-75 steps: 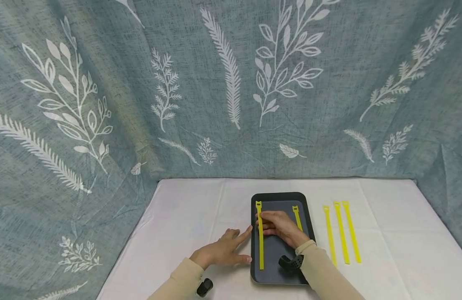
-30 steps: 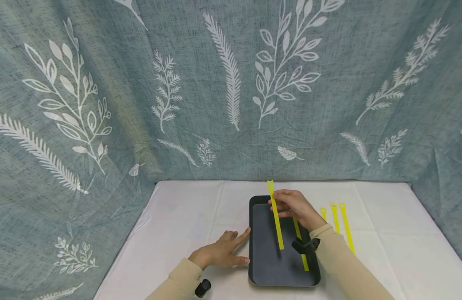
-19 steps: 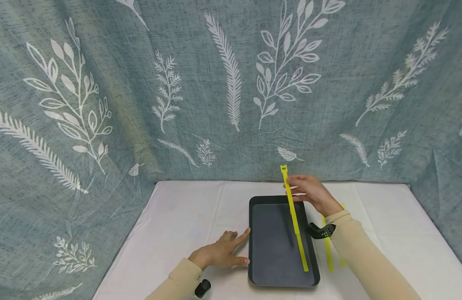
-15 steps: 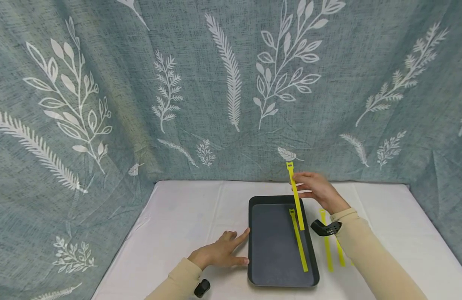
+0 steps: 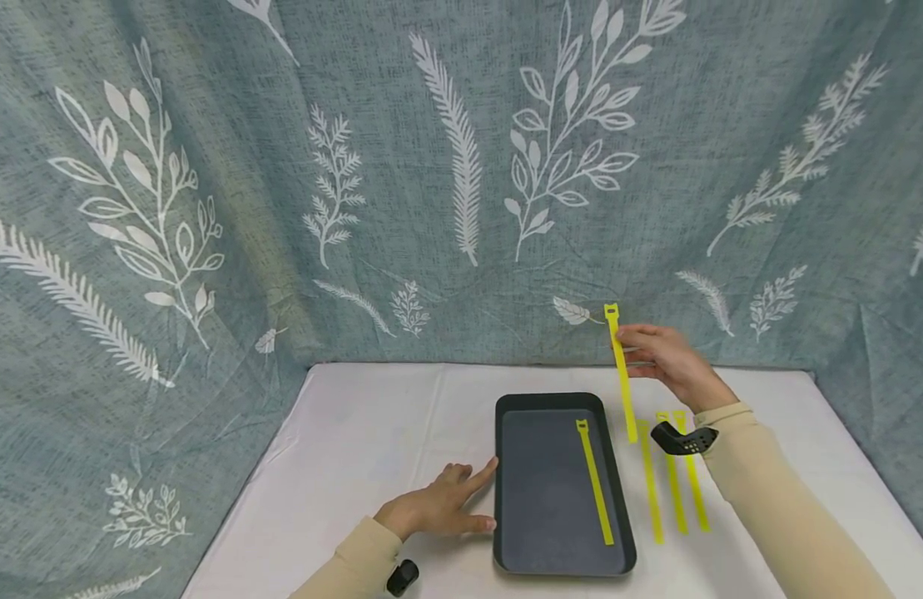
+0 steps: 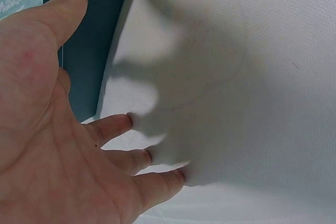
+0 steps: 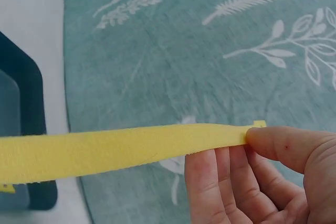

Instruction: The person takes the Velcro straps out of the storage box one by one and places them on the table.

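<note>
My right hand [image 5: 669,359] pinches a yellow hook-and-loop cable tie [image 5: 622,378] near its slotted head, between thumb and fingers. The tie hangs above the table, just past the right rim of the dark grey tray [image 5: 539,491]. In the right wrist view, the tie's flat strip [image 7: 115,153] stretches left from the thumb. Inside the tray, toward its right side, lies another yellow cable tie [image 5: 596,484]. My left hand [image 5: 437,503] rests on the white cloth with fingers spread, index finger and thumb against the tray's left side.
Right of the tray, three more yellow ties [image 5: 652,491] lie side by side on the white tablecloth [image 5: 386,433], partly hidden by the right wrist's black camera [image 5: 683,439]. A blue-green curtain [image 5: 401,208] with white leaf prints hangs behind the table.
My right hand has lifted the cable tie from the tray's left side and carried it up and rightward, over the other tie and beyond the rim. The left hand has stayed in place.
</note>
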Demonstrator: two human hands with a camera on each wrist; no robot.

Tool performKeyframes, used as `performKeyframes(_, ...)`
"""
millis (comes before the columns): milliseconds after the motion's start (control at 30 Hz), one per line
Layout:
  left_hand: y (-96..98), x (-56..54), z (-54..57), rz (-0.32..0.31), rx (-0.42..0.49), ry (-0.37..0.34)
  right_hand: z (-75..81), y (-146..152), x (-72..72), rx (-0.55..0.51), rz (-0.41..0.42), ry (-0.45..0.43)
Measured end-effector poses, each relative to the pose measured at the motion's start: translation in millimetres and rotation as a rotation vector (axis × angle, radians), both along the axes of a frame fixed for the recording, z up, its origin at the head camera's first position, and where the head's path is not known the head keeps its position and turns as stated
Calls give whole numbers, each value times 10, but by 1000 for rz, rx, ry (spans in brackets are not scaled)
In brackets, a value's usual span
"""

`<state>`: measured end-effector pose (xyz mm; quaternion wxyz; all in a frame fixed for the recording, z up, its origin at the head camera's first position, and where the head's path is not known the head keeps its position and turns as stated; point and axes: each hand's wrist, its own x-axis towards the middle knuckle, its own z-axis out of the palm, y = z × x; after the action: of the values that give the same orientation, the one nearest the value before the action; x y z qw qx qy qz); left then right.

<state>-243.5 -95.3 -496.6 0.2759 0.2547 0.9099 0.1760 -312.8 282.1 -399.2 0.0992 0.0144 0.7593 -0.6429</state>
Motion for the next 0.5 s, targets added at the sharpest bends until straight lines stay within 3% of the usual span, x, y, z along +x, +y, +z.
performKeyframes(500, -3, 9, 22, -10, 7, -10, 145, 561, 133, 84, -75, 18)
